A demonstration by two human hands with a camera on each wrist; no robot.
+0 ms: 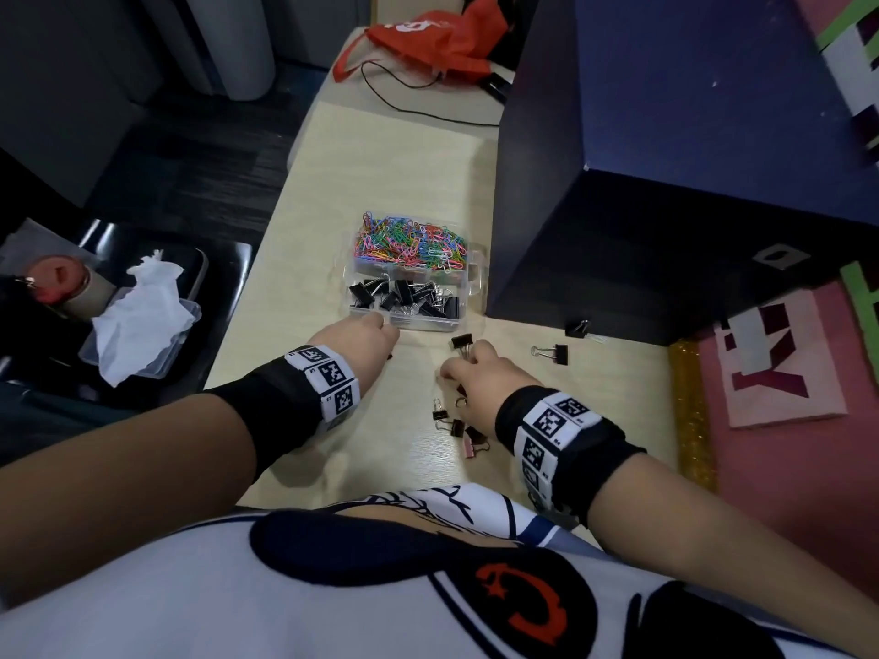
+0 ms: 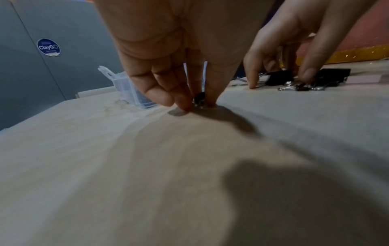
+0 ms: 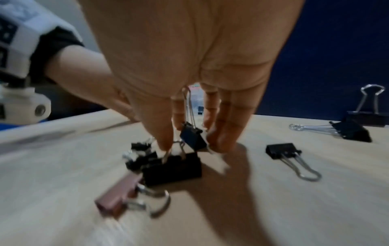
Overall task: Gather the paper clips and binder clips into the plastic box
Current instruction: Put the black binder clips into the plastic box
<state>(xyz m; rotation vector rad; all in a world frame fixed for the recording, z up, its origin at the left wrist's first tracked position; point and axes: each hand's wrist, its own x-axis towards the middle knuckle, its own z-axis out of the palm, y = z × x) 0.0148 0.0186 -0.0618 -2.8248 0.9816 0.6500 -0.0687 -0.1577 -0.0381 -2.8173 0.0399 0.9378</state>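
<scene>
- Left hand point(image 2: 168, 55) points fingers down at the surface point(image 2: 189, 166), its grip pinched on a tiny black clip point(image 2: 199, 98) just before the plastic box point(image 1: 409, 273)
- Right hand point(image 3: 189, 58) reaches down likewise, its grip closed on a black binder clip point(image 3: 192, 138), body tilted low, wire handles pointing up
- Loose clips point(image 3: 284, 153) lie flat nearby

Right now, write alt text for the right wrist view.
The right hand pinches a small black binder clip just above a pale wooden table. More binder clips lie around it: a larger black one, a pink one, others to the right.
</scene>
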